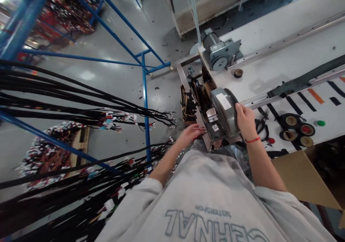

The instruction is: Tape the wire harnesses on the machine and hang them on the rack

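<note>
A thick grey reel (224,112) with a white label stands upright at the end of the workbench. My right hand (245,121), with a red string on its wrist, grips the reel's right edge; its far fingers are partly hidden. My left hand (191,133) is open, its fingers stretched toward the metal plate (207,141) at the reel's left. Whether those fingertips touch the plate I cannot tell. Beside the reel sits a small shiny metal block (211,115). Behind it, a metal frame (184,74) holds dark parts.
A motor with a pulley (219,63) is mounted on the white bench (258,80). Tape rolls (291,120), pliers (262,124) and a green button (321,123) lie to the right. Blue racks (145,101) with black cable bundles (81,94) stand left. A cardboard box (304,177) is near my right arm.
</note>
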`<state>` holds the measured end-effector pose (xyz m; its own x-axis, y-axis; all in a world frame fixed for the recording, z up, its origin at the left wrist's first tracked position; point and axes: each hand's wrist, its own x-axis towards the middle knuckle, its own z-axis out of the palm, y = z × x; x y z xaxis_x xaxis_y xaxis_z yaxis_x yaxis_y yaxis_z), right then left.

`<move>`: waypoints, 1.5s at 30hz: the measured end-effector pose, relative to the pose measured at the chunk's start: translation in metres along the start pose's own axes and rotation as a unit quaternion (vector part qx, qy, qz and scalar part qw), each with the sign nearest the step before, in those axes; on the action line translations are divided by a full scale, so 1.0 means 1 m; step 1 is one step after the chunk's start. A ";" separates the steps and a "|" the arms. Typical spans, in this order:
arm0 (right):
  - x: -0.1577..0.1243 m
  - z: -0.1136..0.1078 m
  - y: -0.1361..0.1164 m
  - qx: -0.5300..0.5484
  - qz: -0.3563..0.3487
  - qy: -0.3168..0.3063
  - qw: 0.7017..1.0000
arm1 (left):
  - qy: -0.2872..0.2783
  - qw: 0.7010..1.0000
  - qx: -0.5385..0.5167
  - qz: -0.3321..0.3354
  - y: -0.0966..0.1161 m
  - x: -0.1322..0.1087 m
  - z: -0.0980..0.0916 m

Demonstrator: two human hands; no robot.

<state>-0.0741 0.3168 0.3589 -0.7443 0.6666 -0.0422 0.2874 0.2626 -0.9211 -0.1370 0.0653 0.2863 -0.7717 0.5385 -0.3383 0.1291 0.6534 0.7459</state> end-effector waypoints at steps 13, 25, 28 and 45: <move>-0.005 -0.007 0.016 0.036 0.094 -0.077 0.992 | -0.044 0.981 -0.048 0.181 0.012 0.011 0.055; -0.002 -0.003 0.008 0.055 0.099 -0.061 0.992 | -0.082 0.966 -0.188 0.154 0.010 0.024 0.051; -0.002 -0.003 0.006 0.058 0.102 -0.063 0.991 | -0.053 0.969 -0.191 0.145 0.012 0.021 0.052; -0.005 -0.001 0.010 0.053 0.099 -0.054 0.992 | -0.156 0.898 -0.376 -0.167 0.027 0.019 0.056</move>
<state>-0.0671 0.3169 0.3500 -0.7412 0.6176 -0.2630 0.3742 0.0547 -0.9257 -0.1131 0.1227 0.2681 -0.4620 0.5786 -0.6721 -0.6251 0.3252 0.7096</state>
